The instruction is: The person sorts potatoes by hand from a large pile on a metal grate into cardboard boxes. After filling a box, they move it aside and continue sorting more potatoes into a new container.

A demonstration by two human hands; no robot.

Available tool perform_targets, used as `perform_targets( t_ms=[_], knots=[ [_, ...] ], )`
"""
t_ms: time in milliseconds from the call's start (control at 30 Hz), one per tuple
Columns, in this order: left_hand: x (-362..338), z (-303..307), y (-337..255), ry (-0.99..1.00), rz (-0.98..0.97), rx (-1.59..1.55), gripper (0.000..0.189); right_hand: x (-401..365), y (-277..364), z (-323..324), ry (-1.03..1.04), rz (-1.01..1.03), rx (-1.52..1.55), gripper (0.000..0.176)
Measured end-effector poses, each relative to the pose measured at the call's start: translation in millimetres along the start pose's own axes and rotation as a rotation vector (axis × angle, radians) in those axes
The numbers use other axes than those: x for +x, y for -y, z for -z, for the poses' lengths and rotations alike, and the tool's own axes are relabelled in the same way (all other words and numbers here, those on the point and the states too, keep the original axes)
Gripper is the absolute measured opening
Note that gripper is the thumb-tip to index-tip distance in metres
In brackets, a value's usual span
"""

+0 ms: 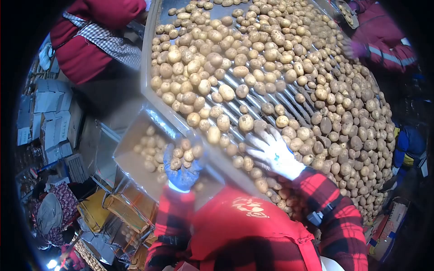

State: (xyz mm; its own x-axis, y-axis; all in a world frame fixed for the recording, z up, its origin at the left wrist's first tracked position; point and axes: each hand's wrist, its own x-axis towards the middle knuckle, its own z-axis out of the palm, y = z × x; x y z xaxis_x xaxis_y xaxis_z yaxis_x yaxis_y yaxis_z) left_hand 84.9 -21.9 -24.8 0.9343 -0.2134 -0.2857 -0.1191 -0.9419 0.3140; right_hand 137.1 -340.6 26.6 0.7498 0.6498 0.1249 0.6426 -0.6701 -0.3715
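Potatoes (348, 113) cover a large sorting table whose metal bars (289, 101) show between them. My right hand (275, 153), in a white glove, lies among the potatoes near the table's close edge with its fingers spread. On the other side of the table's rim (174, 118), my left hand (182, 169), in a blue glove, cups several small potatoes (185, 153). It is over a plastic-lined box (129, 163) at the left, where more potatoes (151, 147) lie.
One co-worker in a dark red top (90, 49) stands at the upper left. Another co-worker's sleeve (384, 49) reaches in from the upper right. Flattened cartons (56, 113) are stacked at the left, with yellow crates (97, 210) below. A cardboard box (389, 230) stands at the lower right.
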Motion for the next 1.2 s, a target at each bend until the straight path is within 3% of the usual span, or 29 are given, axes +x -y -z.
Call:
perform_targets(
  t_ms=[33,67,100,167,233,267,367,433,467,500,533,567,600,633,667,700,733,800,833,867,900,933,967,1000,1033,1100,1133,1167,1200],
  knots=[
    [-1.5,0.1,1.8,-0.002,-0.005,0.0,0.053,-4.3,2.0,-4.1,-0.018,-0.034,-0.091,0.018],
    [-3.4,-0.7,4.0,-0.017,0.029,-0.381,0.052,-6.5,1.3,-6.0,-0.034,-0.062,-0.182,0.019],
    [-4.4,-2.1,6.1,-0.04,0.066,-0.765,0.051,-4.4,-3.7,-6.8,-0.107,-0.233,-0.242,0.021],
    [-8.9,-1.5,9.9,-0.044,0.082,-0.705,0.051,7.0,-11.3,13.3,-0.203,-0.443,-0.352,0.024],
    [-9.5,-2.4,11.6,-0.048,0.112,-0.59,0.053,7.8,-36.1,3.9,-0.323,-0.41,-0.401,0.042],
    [-10.4,-3.1,11.9,-0.048,0.13,-0.533,0.054,34.2,-17.4,16.7,-0.26,-0.421,-0.244,0.034],
    [-15.8,-6.4,10.5,-0.041,0.178,-0.411,0.055,60.6,-15.2,-55.1,-0.011,-0.393,-0.379,0.017],
    [-19.2,-14.0,2.0,-0.159,0.035,-1.321,0.058,100.2,-3.2,-55.4,0.099,-0.407,-0.45,0.017],
    [-22.9,-23.2,-5.7,-0.185,0.092,-1.515,0.056,120.4,0.1,-58.1,0.206,-0.425,-0.526,0.017],
    [-13.3,12.6,-20.2,-0.132,0.278,-2.001,0.049,119.0,-18.9,-75.9,0.134,-0.447,-0.47,0.014],
    [-10.8,5.6,-11.8,0.138,0.129,-2.852,0.045,115.3,-27.7,-60.4,0.211,-0.41,-0.352,0.014],
    [-6.3,-9.7,-7.5,0.215,-0.242,-2.879,0.041,108.5,-37.1,-47.1,0.237,-0.376,-0.315,0.019],
    [-5.1,-21.1,0.2,0.147,-0.185,-2.804,0.03,98.7,-36.1,-30.6,0.137,-0.319,-0.168,0.025],
    [-9.3,-1.8,2.9,0.031,-0.192,-2.78,0.03,94.6,-47.4,-37.3,0.094,-0.631,0.058,0.032],
    [-15.5,30.4,-0.9,-0.127,0.093,-2.869,0.026,81.4,-48.4,-31.8,0.011,-0.581,0.061,0.039],
    [-22.9,49.2,3.5,-0.273,0.39,-2.943,0.021,60.4,-61.2,-43.0,-0.133,-0.555,0.178,0.035],
    [-32.8,30.2,29.8,-0.187,-0.117,-2.974,0.035,48.0,-65.0,-46.1,-0.156,-0.622,0.327,0.035],
    [-42.7,37.3,70.1,-0.521,-0.366,-2.81,0.037,22.1,-60.1,-48.9,-0.191,-0.715,0.471,0.035],
    [-43.6,36.4,113.2,-0.462,-0.573,-2.617,0.036,11.9,-57.8,-50.2,-0.211,-0.728,0.47,0.035],
    [-46.9,37.2,154.4,-0.401,-0.757,-2.412,0.035,12.4,-38.3,-42.9,-0.204,-0.792,0.66,0.036],
    [-56.2,48.7,169.6,-0.649,-0.561,-2.579,0.039,13.8,-19.9,-40.1,-0.24,-0.804,0.697,0.034],
    [-57.0,69.9,167.2,-1.096,-0.232,-2.496,0.043,11.9,-15.2,-45.0,-0.233,-0.804,0.657,0.033],
    [-67.1,80.2,203.7,-1.224,0.371,-2.556,0.046,11.1,-10.7,-49.8,-0.225,-0.805,0.618,0.032],
    [-74.3,91.8,241.2,-1.299,0.973,-2.515,0.054,46.7,38.1,-22.5,-0.115,-0.695,0.426,0.031],
    [-84.0,86.7,238.2,-1.308,0.761,-2.326,0.063,55.4,51.5,-25.2,-0.159,-0.618,0.481,0.03],
    [-83.0,70.8,204.7,-1.444,0.687,-1.944,0.062,84.5,90.9,-26.4,-0.267,-0.366,0.511,0.026],
    [-85.4,63.8,180.3,-1.254,0.531,-2.03,0.057,113.5,114.8,-7.9,-0.194,-0.082,0.343,0.024],
    [-91.2,43.1,166.8,-0.854,0.281,-1.882,0.05,132.1,138.6,-5.5,-0.124,-0.084,0.485,0.017],
    [-80.1,56.8,120.4,-0.534,0.067,-2.522,0.045,151.6,156.4,-7.6,0.222,-0.23,0.57,0.012]
  ],
)
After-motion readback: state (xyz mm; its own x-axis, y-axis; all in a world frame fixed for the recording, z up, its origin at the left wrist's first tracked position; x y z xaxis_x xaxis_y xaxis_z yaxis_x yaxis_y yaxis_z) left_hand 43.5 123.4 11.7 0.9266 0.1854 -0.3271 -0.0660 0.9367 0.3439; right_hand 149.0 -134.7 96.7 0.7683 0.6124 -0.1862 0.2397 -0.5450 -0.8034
